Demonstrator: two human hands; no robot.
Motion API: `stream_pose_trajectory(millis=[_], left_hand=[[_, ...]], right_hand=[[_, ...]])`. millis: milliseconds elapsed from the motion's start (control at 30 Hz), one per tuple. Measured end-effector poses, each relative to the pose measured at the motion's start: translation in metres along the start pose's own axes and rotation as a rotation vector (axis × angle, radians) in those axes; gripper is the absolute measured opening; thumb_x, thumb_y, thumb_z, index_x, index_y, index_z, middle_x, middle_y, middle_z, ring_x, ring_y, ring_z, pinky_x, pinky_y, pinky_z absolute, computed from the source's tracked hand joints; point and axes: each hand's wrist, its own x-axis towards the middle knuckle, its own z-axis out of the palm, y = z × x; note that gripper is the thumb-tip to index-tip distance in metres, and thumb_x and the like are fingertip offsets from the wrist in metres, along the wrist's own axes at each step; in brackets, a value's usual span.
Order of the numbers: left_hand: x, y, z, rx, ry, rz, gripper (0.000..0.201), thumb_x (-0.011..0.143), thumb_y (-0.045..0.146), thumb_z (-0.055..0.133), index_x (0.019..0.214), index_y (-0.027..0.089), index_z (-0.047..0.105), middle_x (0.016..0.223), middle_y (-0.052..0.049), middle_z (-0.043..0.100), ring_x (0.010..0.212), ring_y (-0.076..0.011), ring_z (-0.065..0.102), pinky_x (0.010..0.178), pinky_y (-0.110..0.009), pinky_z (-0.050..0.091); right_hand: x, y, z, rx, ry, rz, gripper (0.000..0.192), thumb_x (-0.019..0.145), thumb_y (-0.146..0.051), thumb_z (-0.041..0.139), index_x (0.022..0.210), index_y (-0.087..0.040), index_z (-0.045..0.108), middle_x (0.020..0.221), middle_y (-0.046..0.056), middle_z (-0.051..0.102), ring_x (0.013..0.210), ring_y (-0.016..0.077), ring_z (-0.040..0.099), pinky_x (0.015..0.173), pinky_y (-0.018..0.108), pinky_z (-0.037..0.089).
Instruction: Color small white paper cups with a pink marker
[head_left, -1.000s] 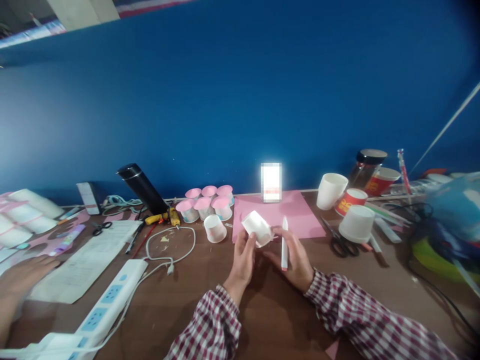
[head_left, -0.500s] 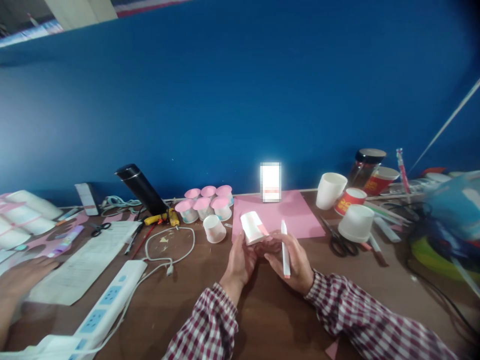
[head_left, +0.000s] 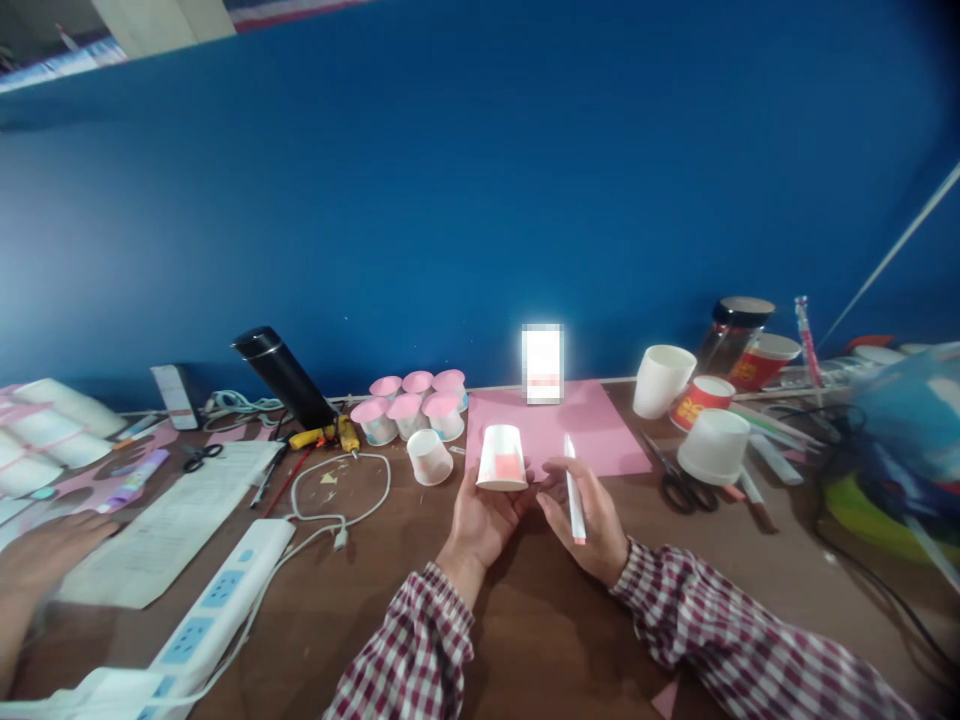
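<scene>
A white paper cup [head_left: 501, 445] with a pinkish-red patch on its side is in my left hand [head_left: 484, 515]. It stands upside down, narrow end up, its wide rim resting at my fingers and palm. My right hand [head_left: 589, 515], just to the right and apart from the cup, holds a slim white marker pen [head_left: 574, 490] with a reddish end. Behind the cup lies a sheet of pink paper [head_left: 592, 440]. Another small white paper cup [head_left: 430, 458] stands to the left of my hands.
Several pink-topped cups [head_left: 405, 412] stand at the back left. A yellow glue gun [head_left: 346, 434], a white power strip [head_left: 202, 610] and a person's hand [head_left: 56, 550] are further left. Scissors [head_left: 686, 490], white cups [head_left: 712, 447] and a red cup [head_left: 701, 402] sit on the right.
The cup in my left hand has turned from tilted to upright, its coloured patch now facing me. My right hand has drawn slightly away from it, still with the marker.
</scene>
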Motion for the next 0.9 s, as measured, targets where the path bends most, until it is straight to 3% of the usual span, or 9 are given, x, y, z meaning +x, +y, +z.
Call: stream_pose_trajectory(millis=[200, 433, 533, 667, 900], left_hand=[[0.0, -0.006, 0.006, 0.102, -0.003, 0.147, 0.037, 0.084, 0.041, 0.051, 0.098, 0.011, 0.065, 0.093, -0.011, 0.07, 0.087, -0.0229, 0.066, 0.084, -0.039, 0.051], [-0.001, -0.013, 0.008, 0.339, -0.006, 0.351, 0.033, 0.084, 0.038, 0.057, 0.107, 0.015, 0.062, 0.107, -0.009, 0.068, 0.101, -0.023, 0.062, 0.091, -0.037, 0.047], [-0.001, -0.014, 0.003, 0.453, 0.049, 0.389, 0.032, 0.081, 0.037, 0.063, 0.105, 0.017, 0.062, 0.1, -0.007, 0.069, 0.097, -0.0226, 0.063, 0.086, -0.034, 0.048], [0.0, -0.014, -0.001, 0.588, 0.035, 0.45, 0.032, 0.08, 0.035, 0.064, 0.107, 0.019, 0.061, 0.103, -0.006, 0.068, 0.099, -0.0216, 0.062, 0.089, -0.033, 0.047], [-0.001, -0.017, -0.001, 0.542, 0.001, 0.412, 0.042, 0.082, 0.034, 0.062, 0.122, 0.023, 0.053, 0.119, -0.007, 0.063, 0.111, -0.0215, 0.059, 0.098, -0.035, 0.044]], right_hand=[[0.003, -0.004, -0.002, -0.051, 0.005, -0.05, 0.031, 0.084, -0.027, 0.059, 0.113, -0.024, 0.048, 0.098, 0.007, 0.063, 0.086, 0.0221, 0.065, 0.079, 0.038, 0.055], [0.006, 0.001, -0.003, -0.12, -0.006, -0.045, 0.032, 0.084, -0.027, 0.06, 0.113, -0.023, 0.048, 0.103, 0.009, 0.061, 0.093, 0.0244, 0.062, 0.083, 0.04, 0.053], [0.006, 0.004, -0.003, -0.098, -0.025, -0.026, 0.032, 0.083, -0.027, 0.06, 0.112, -0.023, 0.048, 0.104, 0.009, 0.061, 0.094, 0.0242, 0.062, 0.083, 0.039, 0.054], [0.006, 0.007, -0.002, -0.054, -0.043, 0.038, 0.031, 0.086, -0.029, 0.058, 0.114, -0.022, 0.047, 0.107, 0.009, 0.061, 0.093, 0.023, 0.065, 0.082, 0.038, 0.055], [0.007, 0.01, 0.0, -0.054, -0.028, 0.122, 0.028, 0.088, -0.03, 0.053, 0.115, -0.021, 0.046, 0.106, 0.009, 0.063, 0.089, 0.0212, 0.067, 0.08, 0.035, 0.055]])
